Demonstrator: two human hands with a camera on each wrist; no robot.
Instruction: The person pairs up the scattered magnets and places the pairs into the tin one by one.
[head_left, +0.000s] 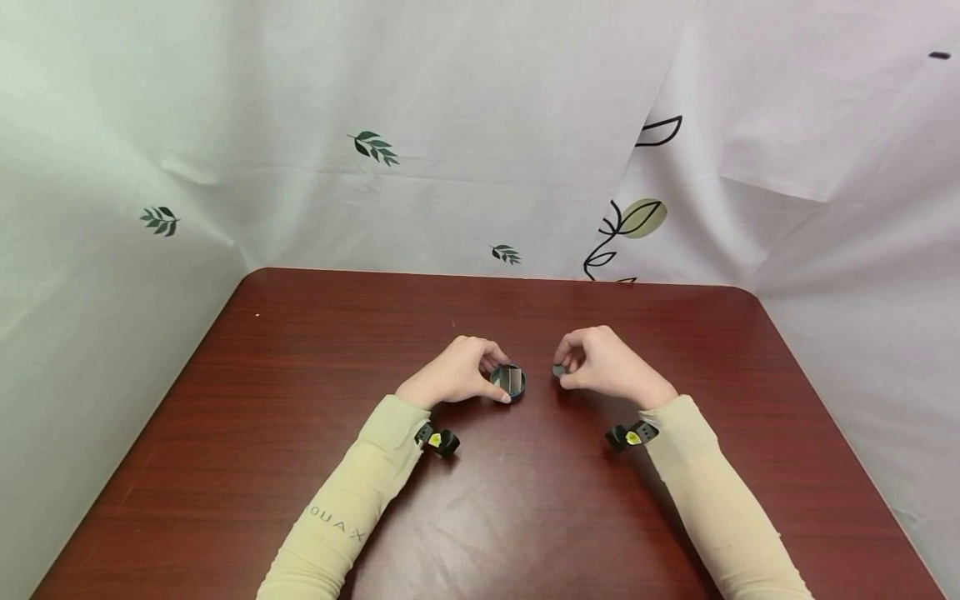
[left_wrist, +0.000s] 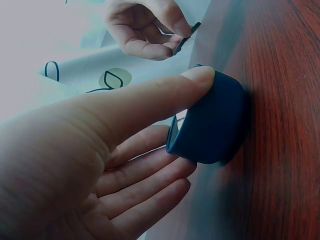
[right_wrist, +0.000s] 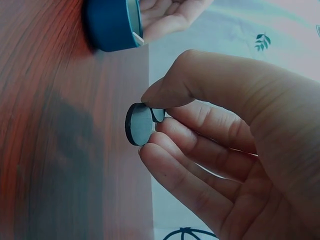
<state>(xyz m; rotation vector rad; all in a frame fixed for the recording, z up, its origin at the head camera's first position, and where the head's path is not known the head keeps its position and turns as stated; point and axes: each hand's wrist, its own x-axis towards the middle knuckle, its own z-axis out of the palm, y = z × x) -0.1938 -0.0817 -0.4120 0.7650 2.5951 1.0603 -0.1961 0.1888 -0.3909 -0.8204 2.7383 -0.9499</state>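
My left hand point(head_left: 461, 371) grips a short, round, dark blue container point(head_left: 512, 381) by its side, thumb on the near rim and fingers around the far side. It sits upright on the table, and a pale strip shows inside its open top. To the right, my right hand point(head_left: 606, 364) pinches a small round grey disc with a dark edge point(right_wrist: 139, 125) between thumb and fingertips. Behind that, part of a second rounded piece point(right_wrist: 158, 115) shows between the same fingers. The disc is held apart from the container, just above the tabletop.
The dark red wooden table point(head_left: 525, 517) has rounded far corners. A white cloth point(head_left: 442, 200) with leaf prints hangs behind it and along both sides. Black wrist bands with cameras point(head_left: 442, 440) sit on both wrists.
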